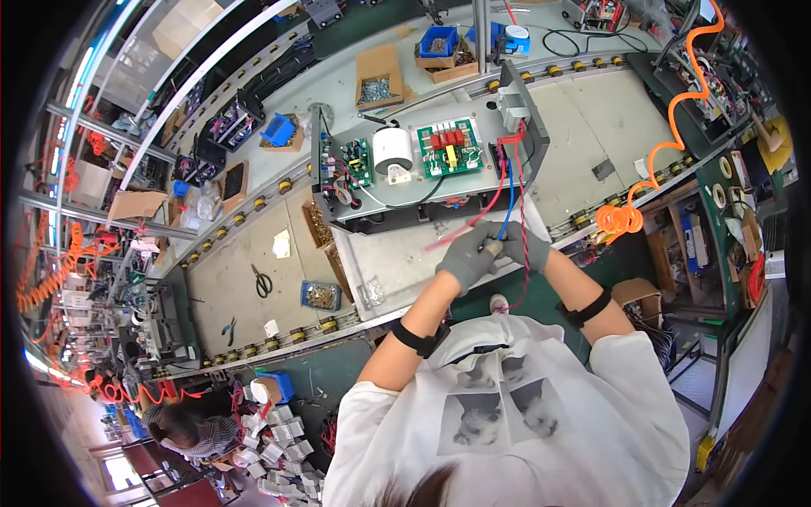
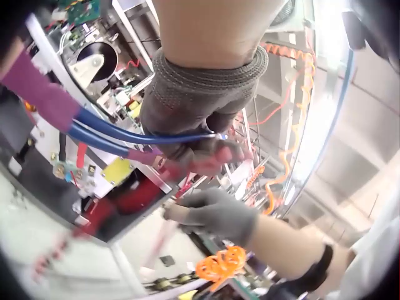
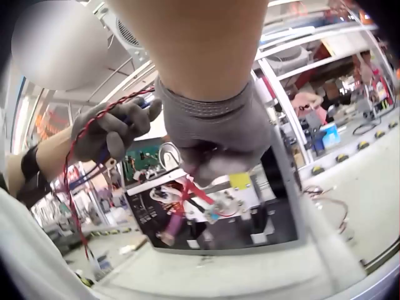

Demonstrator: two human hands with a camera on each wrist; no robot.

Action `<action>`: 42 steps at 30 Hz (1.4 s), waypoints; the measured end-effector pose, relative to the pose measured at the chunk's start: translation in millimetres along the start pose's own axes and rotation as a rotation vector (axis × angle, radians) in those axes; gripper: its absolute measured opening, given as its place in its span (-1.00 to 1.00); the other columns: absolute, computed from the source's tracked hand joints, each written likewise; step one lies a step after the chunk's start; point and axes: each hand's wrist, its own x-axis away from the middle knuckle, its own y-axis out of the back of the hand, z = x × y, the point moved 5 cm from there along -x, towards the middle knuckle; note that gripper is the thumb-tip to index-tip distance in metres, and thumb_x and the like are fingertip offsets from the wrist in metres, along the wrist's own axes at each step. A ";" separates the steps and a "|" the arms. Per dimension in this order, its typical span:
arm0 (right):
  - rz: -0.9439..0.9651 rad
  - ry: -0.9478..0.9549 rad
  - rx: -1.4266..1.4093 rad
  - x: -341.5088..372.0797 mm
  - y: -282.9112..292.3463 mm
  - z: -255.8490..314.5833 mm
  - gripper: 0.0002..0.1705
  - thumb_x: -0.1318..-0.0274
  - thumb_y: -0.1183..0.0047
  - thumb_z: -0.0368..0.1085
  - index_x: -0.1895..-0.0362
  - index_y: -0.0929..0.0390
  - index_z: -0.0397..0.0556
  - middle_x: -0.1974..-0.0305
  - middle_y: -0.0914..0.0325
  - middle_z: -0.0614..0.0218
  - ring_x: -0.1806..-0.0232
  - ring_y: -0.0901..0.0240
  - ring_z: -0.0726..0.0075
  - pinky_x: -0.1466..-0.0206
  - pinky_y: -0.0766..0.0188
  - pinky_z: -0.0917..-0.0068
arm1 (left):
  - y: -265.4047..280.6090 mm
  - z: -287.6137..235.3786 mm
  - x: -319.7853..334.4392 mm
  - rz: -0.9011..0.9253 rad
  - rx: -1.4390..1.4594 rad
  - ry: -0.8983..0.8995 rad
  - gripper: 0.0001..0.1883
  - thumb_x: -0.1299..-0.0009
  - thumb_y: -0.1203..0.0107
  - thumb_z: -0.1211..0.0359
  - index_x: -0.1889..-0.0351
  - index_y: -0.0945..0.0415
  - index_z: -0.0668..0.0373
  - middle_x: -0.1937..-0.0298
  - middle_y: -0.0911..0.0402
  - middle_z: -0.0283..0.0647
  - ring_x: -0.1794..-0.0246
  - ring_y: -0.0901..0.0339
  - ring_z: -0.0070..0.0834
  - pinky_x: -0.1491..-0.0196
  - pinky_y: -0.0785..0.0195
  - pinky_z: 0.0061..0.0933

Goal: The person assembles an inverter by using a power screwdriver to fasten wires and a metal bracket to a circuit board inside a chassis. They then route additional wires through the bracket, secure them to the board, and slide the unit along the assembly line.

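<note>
The left hand (image 1: 469,259), in a grey glove, pinches the blue wire (image 1: 511,201) near its end; in the left wrist view a bare tip of the blue wire (image 2: 181,139) shows by the fingers. Close beside it is the gloved right hand (image 1: 522,245), fingers curled; whether they hold something is unclear. A twisted red-and-black wire (image 1: 525,215) runs down past the right hand. The pinkish-red wire (image 1: 473,226) reaches left, its end blurred. These wires come from the right side of an opened device (image 1: 405,196) with a green circuit board (image 1: 431,165) and white cylinder (image 1: 391,150).
Scissors (image 1: 263,281), pliers (image 1: 228,330) and a blue tray of small parts (image 1: 321,295) lie left of the device. Boxes of screws (image 1: 378,88) stand behind it. A coiled orange hose (image 1: 619,218) hangs at the right. Another person (image 1: 182,425) is at lower left.
</note>
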 end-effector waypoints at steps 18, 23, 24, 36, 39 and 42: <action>-0.659 -0.325 0.663 115.2 34.5 -62.1 -0.55 -0.08 0.03 -0.17 -0.05 -0.41 -0.09 0.01 -0.44 0.03 -0.02 -0.39 0.03 -0.05 -0.33 0.15 | -49.1 67.2 -16.1 0.114 -0.770 -0.136 -0.63 -0.32 0.12 0.35 -0.08 -0.48 0.03 -0.16 -0.44 -0.06 -0.10 -0.41 -0.14 -0.18 -0.23 -0.33; -0.213 -1.041 0.141 174.6 10.4 -190.5 -0.29 0.10 -0.17 -0.11 -0.19 -0.31 -0.04 -0.13 -0.36 -0.05 -0.11 -0.36 0.03 -0.16 -0.28 0.26 | 31.5 100.7 30.3 -0.153 -0.498 0.162 -0.66 -0.30 0.03 0.26 -0.01 -0.54 0.08 0.04 -0.59 -0.09 0.07 -0.54 -0.20 -0.01 -0.37 -0.38; -0.497 -1.090 0.090 194.2 7.0 -262.7 -0.19 0.16 -0.22 -0.12 -0.25 -0.24 -0.03 -0.14 -0.36 -0.01 -0.10 -0.39 0.05 -0.15 -0.28 0.28 | 53.2 124.4 43.6 -0.269 -0.413 0.268 -0.66 -0.30 0.01 0.24 0.00 -0.54 0.09 0.06 -0.60 -0.10 0.07 -0.54 -0.24 -0.01 -0.37 -0.39; -1.226 -0.684 -0.511 138.6 31.9 -401.4 -0.53 0.20 -0.24 -0.52 0.09 -0.45 -0.08 0.19 -0.54 0.36 0.24 -0.46 0.44 0.10 -0.42 0.45 | 223.0 208.5 159.6 -0.951 -0.310 0.674 -0.71 -0.27 -0.01 0.27 0.10 -0.54 0.16 0.16 -0.59 0.02 0.12 -0.54 -0.11 0.07 -0.36 -0.30; -1.177 -0.647 -0.171 156.0 50.0 -349.0 -0.57 0.15 -0.26 -0.40 0.10 -0.47 -0.09 0.20 -0.56 0.33 0.19 -0.49 0.43 0.05 -0.42 0.51 | 260.7 215.8 146.4 -0.954 -0.408 0.624 -0.73 -0.27 0.02 0.30 0.11 -0.55 0.10 0.17 -0.59 0.00 0.12 -0.53 -0.06 0.07 -0.36 -0.26; -1.130 -0.534 -0.031 189.3 82.5 -318.1 -0.63 0.09 -0.24 -0.34 0.12 -0.50 -0.13 0.22 -0.56 0.36 0.20 -0.47 0.48 0.05 -0.38 0.51 | 301.3 241.8 115.4 -0.940 -0.597 0.547 -0.78 -0.29 0.06 0.33 0.17 -0.55 0.11 0.19 -0.58 -0.01 0.13 -0.51 -0.05 0.06 -0.37 -0.20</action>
